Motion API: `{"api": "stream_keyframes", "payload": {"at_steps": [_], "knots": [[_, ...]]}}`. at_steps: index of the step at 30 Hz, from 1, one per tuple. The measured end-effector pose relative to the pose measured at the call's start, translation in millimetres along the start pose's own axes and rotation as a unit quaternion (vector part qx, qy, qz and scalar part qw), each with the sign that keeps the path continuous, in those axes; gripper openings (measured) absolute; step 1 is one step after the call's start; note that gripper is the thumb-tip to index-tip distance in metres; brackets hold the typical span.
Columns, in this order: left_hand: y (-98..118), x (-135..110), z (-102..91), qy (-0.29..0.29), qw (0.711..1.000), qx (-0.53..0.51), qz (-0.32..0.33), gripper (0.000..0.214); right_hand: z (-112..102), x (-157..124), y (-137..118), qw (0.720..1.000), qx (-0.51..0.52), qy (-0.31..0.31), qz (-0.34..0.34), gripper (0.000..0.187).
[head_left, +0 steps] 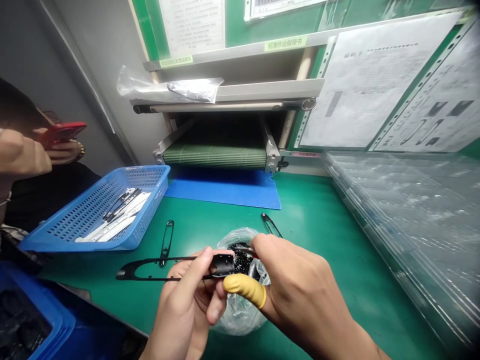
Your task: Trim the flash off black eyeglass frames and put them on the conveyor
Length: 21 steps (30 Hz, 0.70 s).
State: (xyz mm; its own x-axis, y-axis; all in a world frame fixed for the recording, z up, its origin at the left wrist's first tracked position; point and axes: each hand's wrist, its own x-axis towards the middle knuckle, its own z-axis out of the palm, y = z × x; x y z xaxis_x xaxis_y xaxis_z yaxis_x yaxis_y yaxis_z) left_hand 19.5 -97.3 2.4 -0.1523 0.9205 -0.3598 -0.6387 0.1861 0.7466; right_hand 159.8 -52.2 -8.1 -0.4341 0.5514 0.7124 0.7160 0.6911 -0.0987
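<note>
The left hand (187, 305) is gripping a long black frame (224, 265) over a clear bag (240, 320); at its right end the right hand (300, 280) is working, its hold hidden from me. This piece is looking unfinished. Two similar black pieces (164, 258) (266, 218) are lying farther off; a blue basket (150, 215) is sitting far left, obstructing nothing.

Left hand (187, 300) grips black frame (224, 265) above clear bag (240, 316). Right hand (300, 277), with yellow finger cot (245, 290), is above bag. Blue basket (150, 212): left of bag. Conveyor (215, 156): behind bag.
</note>
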Motion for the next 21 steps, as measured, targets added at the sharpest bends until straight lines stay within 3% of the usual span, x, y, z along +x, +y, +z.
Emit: {"api": "stream_keyframes", "payload": {"at_steps": [2,8,14,21], "knots": [[-1.2,1.1,-0.6,-0.001,1.000,0.001,0.007,0.024,0.7,0.7,0.5,1.000,0.003,0.017,0.002,0.056],[-1.1,1.7,-0.6,-0.019,1.000,0.001,0.007,0.025,2.1,-1.0,0.7,0.999,0.002,-0.047,-0.022,0.056],[-1.8,2.6,-2.1,-0.027,0.999,0.012,0.012,0.025,1.3,-1.4,-0.5,0.999,-0.025,-0.042,-0.012,0.059],[-2.8,3.0,-7.7,-0.046,0.989,0.084,0.112,0.023,4.6,-3.5,-3.0,0.996,0.021,-0.083,0.011,0.059]]}}
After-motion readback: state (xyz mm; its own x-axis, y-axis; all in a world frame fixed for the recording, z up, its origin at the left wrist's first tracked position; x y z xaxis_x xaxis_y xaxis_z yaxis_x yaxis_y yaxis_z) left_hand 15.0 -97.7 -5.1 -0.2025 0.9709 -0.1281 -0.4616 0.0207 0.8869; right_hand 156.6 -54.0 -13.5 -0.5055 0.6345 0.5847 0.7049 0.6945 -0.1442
